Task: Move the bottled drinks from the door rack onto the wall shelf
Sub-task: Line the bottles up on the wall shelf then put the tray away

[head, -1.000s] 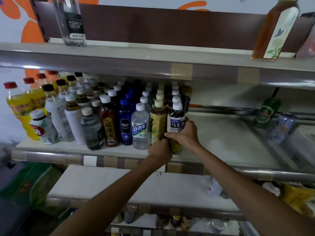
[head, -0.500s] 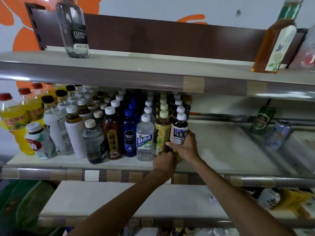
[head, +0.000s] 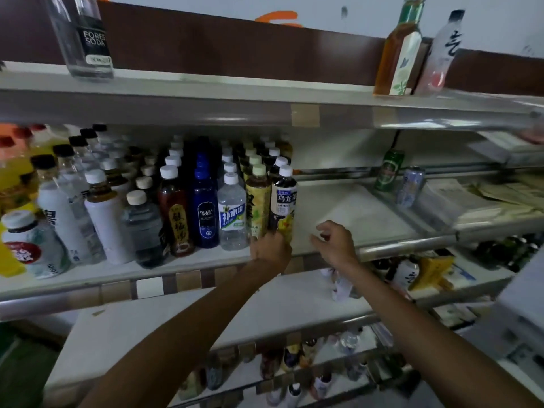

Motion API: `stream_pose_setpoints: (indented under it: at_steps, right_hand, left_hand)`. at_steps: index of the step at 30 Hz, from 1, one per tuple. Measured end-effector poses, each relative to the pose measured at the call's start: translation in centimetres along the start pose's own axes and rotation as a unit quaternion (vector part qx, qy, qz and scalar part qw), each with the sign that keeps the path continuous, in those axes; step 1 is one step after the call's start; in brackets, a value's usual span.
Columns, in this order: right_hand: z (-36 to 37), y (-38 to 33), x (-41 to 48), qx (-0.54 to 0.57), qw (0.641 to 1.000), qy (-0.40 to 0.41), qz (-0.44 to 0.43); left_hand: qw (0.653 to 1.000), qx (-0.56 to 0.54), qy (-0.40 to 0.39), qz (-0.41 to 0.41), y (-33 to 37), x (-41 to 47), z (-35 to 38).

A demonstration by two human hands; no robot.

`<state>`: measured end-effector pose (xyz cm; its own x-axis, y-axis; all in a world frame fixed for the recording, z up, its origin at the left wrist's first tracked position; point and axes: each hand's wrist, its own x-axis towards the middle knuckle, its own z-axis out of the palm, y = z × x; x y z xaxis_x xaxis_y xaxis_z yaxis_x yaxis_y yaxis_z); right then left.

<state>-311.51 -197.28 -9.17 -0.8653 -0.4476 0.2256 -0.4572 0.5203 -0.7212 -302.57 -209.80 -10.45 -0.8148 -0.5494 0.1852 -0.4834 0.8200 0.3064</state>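
Note:
Several rows of bottled drinks fill the left part of the wall shelf point(head: 347, 213). The front row ends on the right with a dark oolong tea bottle point(head: 283, 201), white cap, upright beside a yellow-green tea bottle point(head: 258, 198). My left hand point(head: 272, 248) is curled around the base of the oolong tea bottle. My right hand point(head: 335, 242) hovers a little to the right of that bottle, fingers apart and holding nothing, over the shelf's front edge.
A green can point(head: 390, 170) and a pale can point(head: 411, 187) stand far right on the same shelf. The upper shelf holds a Forest Soda bottle point(head: 85, 36), an amber bottle point(head: 399, 51) and a pink bottle point(head: 440, 54). Lower shelves carry more bottles and a crumpled paper point(head: 340, 285).
My right hand has let go of the oolong tea bottle and drawn away to the right. My left hand stays at the bottle's base. The view has shifted slightly.

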Motion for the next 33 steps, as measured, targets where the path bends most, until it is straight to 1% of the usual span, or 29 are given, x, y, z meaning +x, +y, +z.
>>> stream_pose_setpoints:
  at_steps: [2,4,7,11,16,18,20,23,27,29,31,33]
  right_hand:
    - [-1.5,0.7,-2.0,-0.063,0.998,-0.016,-0.010]
    - [-3.0,1.6,-4.3,-0.129,0.991,-0.036,0.002]
    - [-4.8,3.9,-8.5,-0.190,0.980,-0.043,0.027]
    - [-6.7,7.7,-16.1,-0.237,0.969,-0.034,0.061]
    - [-9.3,10.3,-24.0,-0.270,0.954,-0.080,0.107]
    - [-10.6,11.2,-26.6,-0.287,0.945,-0.083,0.134]
    - [-12.1,12.1,-29.3,-0.300,0.936,-0.080,0.168]
    - [-14.3,13.6,-33.7,-0.312,0.918,-0.063,0.235]
    - [-15.6,15.8,-39.8,-0.310,0.894,-0.016,0.324]
    - [-15.4,16.5,-43.3,-0.297,0.881,-0.004,0.369]
    - [-14.8,16.9,-47.0,-0.289,0.866,0.000,0.408]
    - [-14.3,16.9,-50.8,-0.273,0.855,0.007,0.441]
  left_hand:
    - [0.999,0.007,-0.012,0.039,0.9,-1.3,0.0]
    - [0.997,0.016,-0.014,0.080,2.2,-2.9,-0.1]
    - [0.994,-0.003,-0.032,0.100,4.8,-5.8,0.1]
    - [0.985,-0.025,-0.099,0.137,6.7,-11.5,2.1]
    - [0.965,-0.001,-0.166,0.201,8.3,-17.8,3.8]
    - [0.957,0.008,-0.181,0.227,9.5,-19.6,4.3]
    - [0.948,0.012,-0.180,0.262,11.0,-21.3,4.8]
    - [0.922,0.015,-0.201,0.332,13.4,-23.8,5.6]
    - [0.887,0.013,-0.241,0.393,15.6,-27.4,8.0]
    - [0.862,-0.009,-0.259,0.436,15.9,-30.1,9.3]
    - [0.833,-0.037,-0.302,0.461,15.9,-32.9,10.6]
    - [0.814,-0.029,-0.341,0.469,15.9,-35.7,11.9]
